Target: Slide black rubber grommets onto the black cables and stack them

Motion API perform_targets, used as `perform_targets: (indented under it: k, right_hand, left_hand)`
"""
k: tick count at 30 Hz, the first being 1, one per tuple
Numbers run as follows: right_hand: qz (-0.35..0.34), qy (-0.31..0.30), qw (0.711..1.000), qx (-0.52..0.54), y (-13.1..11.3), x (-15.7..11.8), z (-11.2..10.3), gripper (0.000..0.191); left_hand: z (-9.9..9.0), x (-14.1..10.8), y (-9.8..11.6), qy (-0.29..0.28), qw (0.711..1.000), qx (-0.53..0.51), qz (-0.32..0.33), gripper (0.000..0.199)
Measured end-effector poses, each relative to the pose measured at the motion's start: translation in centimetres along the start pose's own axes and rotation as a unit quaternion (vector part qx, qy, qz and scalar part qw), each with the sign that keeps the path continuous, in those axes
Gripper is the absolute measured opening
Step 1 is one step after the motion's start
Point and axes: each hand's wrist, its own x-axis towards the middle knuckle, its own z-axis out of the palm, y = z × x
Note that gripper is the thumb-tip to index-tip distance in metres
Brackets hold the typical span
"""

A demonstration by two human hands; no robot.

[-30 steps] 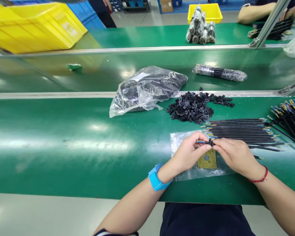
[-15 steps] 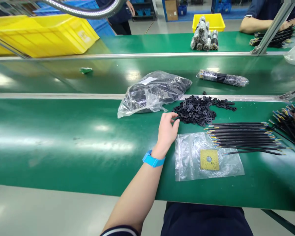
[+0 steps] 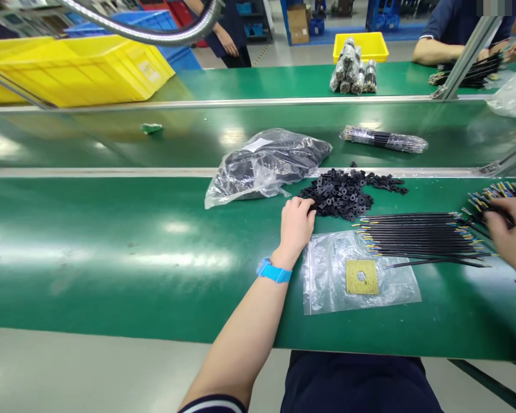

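My left hand (image 3: pixel 297 225), with a blue wristband, is at the left edge of a pile of small black plastic parts (image 3: pixel 344 194). Its fingers are curled in and their tips touch the pile; what lies between them is hidden. On the right, my right hand (image 3: pixel 513 235) closes its thumb and fingers on black cables in a heap (image 3: pixel 501 192) with coloured wire ends. Between the hands lies a row of black cables (image 3: pixel 417 235), side by side. The row's left end overlaps a clear zip bag (image 3: pixel 327 281), on which a yellow square plate (image 3: pixel 361 277) with a round hole shows.
A clear bag of black parts (image 3: pixel 270 163) lies behind my left hand. Farther back are a wrapped cable bundle (image 3: pixel 384 139), stacked bundles (image 3: pixel 352 69), yellow bins (image 3: pixel 77 69) and metal rails. A co-worker's arms (image 3: pixel 441 53) are at the far right; another person stands behind.
My right hand has come further into view from the right edge, over the cable heap. My left fingers have drawn closer together at the pile. The view has shifted slightly.
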Motion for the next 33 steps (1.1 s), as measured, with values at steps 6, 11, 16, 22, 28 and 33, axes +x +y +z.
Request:
perform_targets:
  k: [6, 11, 16, 22, 28, 33]
  right_hand:
    - [-0.144, -0.152, 0.978, -0.003, -10.1, 0.0, 2.9, 0.015]
    - [-0.137, -0.126, 0.982, -0.028, -10.9, 0.0, 3.7, 0.019]
    - [-0.161, -0.111, 0.979, 0.061, -13.4, 0.0, 3.7, 0.026]
    - [-0.169, -0.144, 0.975, -0.029, -14.5, -0.6, 4.5, 0.022]
    - [-0.198, -0.156, 0.967, -0.024, -13.7, -0.2, 4.2, 0.031]
    - [-0.205, -0.142, 0.968, -0.008, -13.2, -0.1, 4.4, 0.035]
  left_hand:
    - [-0.5, -0.3, 0.0, 0.017, 1.000, -0.005, 0.013, 0.007]
    - [-1.0, -0.8, 0.5, -0.043, 0.995, -0.083, 0.042, 0.010]
    - [-1.3, -1.3, 1.3, -0.125, 0.986, -0.076, 0.084, 0.018]
    - [-1.4, -1.5, 1.5, -0.154, 0.978, -0.075, 0.122, 0.014]
    - [-0.6, -1.9, 2.8, -0.111, 0.991, -0.033, 0.066, 0.023]
    - [0.0, -2.0, 4.2, -0.106, 0.993, -0.007, 0.052, 0.016]
